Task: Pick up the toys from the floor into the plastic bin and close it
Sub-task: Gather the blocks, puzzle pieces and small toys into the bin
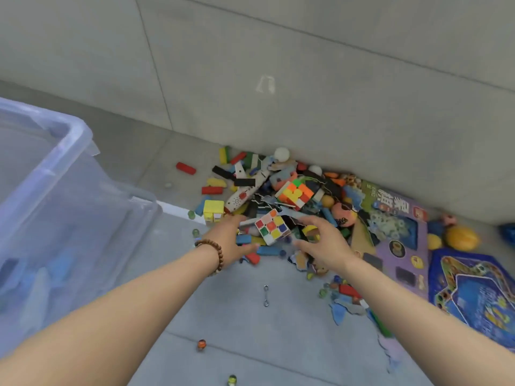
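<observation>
1. Surface and room. Grey floor tiles (250,316) are running up to a grey tiled wall (306,79) across the top of the frame. A heap of toys (278,190) is lying at the foot of the wall, centre right.

2. Task items. The clear plastic bin (69,168) is standing open at the left of the frame, beside the heap. A white-edged puzzle cube (271,229) is sitting tilted at the near edge of the heap.

3. Hands. The left hand (232,240), wearing a bead bracelet (214,252), is reaching in from the lower left with fingers spread. The right hand (323,243) is reaching in from the lower right with fingers spread and slightly bent. The cube is lying between them. Neither hand is closing round it, and contact cannot be confirmed.

4. Limits of view. The left edge is cutting off the bin, and its contents are showing only as blurred shapes through the wall. The right hand is covering part of the heap.

5. Surroundings. A second, orange-faced cube (295,195), a white toy plane (245,193) and a yellow block (213,210) are lying further up the heap. A purple box (395,240) and a blue game board (473,288) are lying at the right. A metal hook (266,295) and a marble (201,344) are lying apart on the near floor.
</observation>
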